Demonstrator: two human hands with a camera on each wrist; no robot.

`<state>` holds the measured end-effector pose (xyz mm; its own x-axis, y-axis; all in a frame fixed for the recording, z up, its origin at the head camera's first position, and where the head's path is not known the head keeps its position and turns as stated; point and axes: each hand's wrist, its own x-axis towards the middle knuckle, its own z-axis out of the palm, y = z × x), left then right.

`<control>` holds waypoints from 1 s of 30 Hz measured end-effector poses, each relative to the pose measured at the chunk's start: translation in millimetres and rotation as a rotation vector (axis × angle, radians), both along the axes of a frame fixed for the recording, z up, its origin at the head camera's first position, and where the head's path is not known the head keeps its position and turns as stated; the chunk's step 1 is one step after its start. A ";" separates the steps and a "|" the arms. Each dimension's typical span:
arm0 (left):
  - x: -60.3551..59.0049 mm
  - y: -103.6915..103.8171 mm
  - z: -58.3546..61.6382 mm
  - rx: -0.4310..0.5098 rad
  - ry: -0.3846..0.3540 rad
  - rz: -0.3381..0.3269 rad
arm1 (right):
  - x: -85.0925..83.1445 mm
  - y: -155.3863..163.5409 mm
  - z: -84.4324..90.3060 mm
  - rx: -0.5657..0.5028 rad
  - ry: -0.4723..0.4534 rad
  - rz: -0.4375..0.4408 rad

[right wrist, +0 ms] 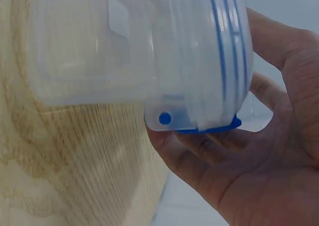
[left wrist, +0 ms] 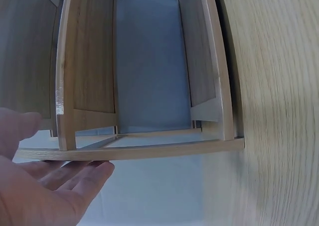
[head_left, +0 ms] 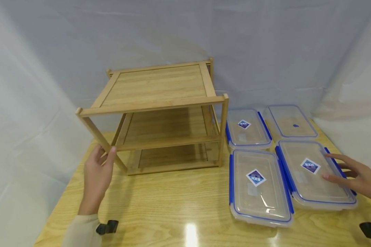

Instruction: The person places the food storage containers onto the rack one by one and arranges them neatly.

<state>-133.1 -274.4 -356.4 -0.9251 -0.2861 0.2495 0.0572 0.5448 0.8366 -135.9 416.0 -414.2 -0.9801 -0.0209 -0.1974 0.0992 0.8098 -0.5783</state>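
A light wooden three-tier rack point(head_left: 157, 85) stands on the table's left half. My left hand point(head_left: 97, 168) is at its front left post point(head_left: 96, 132), thumb in front and fingers along the outer side. In the left wrist view the fingers point(left wrist: 82, 178) lie nearly straight against the post, with the thumb held apart. At the front right, my right hand point(head_left: 357, 175) holds the side of a clear lidded food container point(head_left: 315, 185). Its thumb and index finger are on the lid, while the other fingers point(right wrist: 199, 151) bend under the blue-clipped edge.
To the left of the held container lies another blue-clipped container point(head_left: 259, 202). Behind them are a smaller clipped container point(head_left: 248, 133) and a clear box with a thin blue rim point(head_left: 292, 120). White sheeting point(head_left: 266, 44) hangs behind the wooden table point(head_left: 167, 206).
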 end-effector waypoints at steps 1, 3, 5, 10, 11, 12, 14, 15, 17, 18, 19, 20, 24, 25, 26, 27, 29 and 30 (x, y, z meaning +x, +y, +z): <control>-1.0 0.0 0.0 0.007 -0.001 0.008 | -0.4 1.2 -0.2 -0.007 -0.010 0.002; -2.9 0.1 0.1 0.012 -0.004 0.017 | -1.3 3.6 -1.2 -0.027 -0.022 0.005; -5.3 -0.1 0.1 0.023 -0.009 0.022 | -2.4 6.3 -2.9 -0.050 -0.027 0.004; -13.3 -1.4 -1.6 0.087 -0.008 0.039 | -6.3 13.2 -10.0 -0.089 -0.015 -0.003; -14.7 -1.7 -2.3 0.095 -0.008 0.044 | -7.2 14.4 -11.4 -0.099 -0.018 -0.006; -16.0 -2.0 -3.1 0.103 -0.009 0.050 | -7.9 15.8 -12.7 -0.104 -0.017 -0.003; -18.0 -2.6 -5.0 0.099 -0.014 0.065 | -9.2 18.1 -14.7 -0.139 -0.021 0.003; -18.8 -2.9 -5.9 0.095 -0.014 0.073 | -9.7 19.0 -15.3 -0.165 -0.030 0.003; -19.5 -4.0 -7.1 0.088 -0.008 0.084 | -10.5 20.2 -15.0 -0.216 -0.046 0.005; -19.8 -4.5 -7.7 0.086 -0.003 0.088 | -10.5 20.7 -14.7 -0.237 -0.049 0.007; -19.9 -5.0 -8.0 0.084 0.000 0.089 | -10.5 21.1 -14.7 -0.265 -0.058 0.005; -20.0 -5.3 -8.1 0.084 0.003 0.088 | -10.4 21.4 -14.5 -0.288 -0.066 0.001; -19.4 -5.9 -8.4 0.087 0.002 0.072 | -8.7 22.1 -15.7 -0.337 -0.072 -0.011; -19.1 -5.9 -8.3 0.089 -0.002 0.068 | -8.4 22.7 -16.3 -0.345 -0.067 -0.014; -18.8 -5.8 -8.1 0.090 -0.007 0.066 | -8.1 23.4 -16.9 -0.349 -0.062 -0.019; -18.7 -5.4 -7.8 0.088 -0.010 0.065 | -7.8 24.1 -17.9 -0.357 -0.056 -0.018; -18.8 -5.0 -7.2 0.084 -0.016 0.062 | -7.6 27.9 -20.9 -0.375 -0.039 -0.015; -19.0 -4.7 -6.9 0.087 -0.020 0.061 | -7.3 29.8 -22.2 -0.385 -0.031 -0.012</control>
<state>-152.1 -279.1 -363.4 -0.9099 -0.3620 0.2025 0.0085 0.4719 0.8816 -143.2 445.8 -436.3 -0.9744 -0.0877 -0.2070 0.1297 0.5326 -0.8364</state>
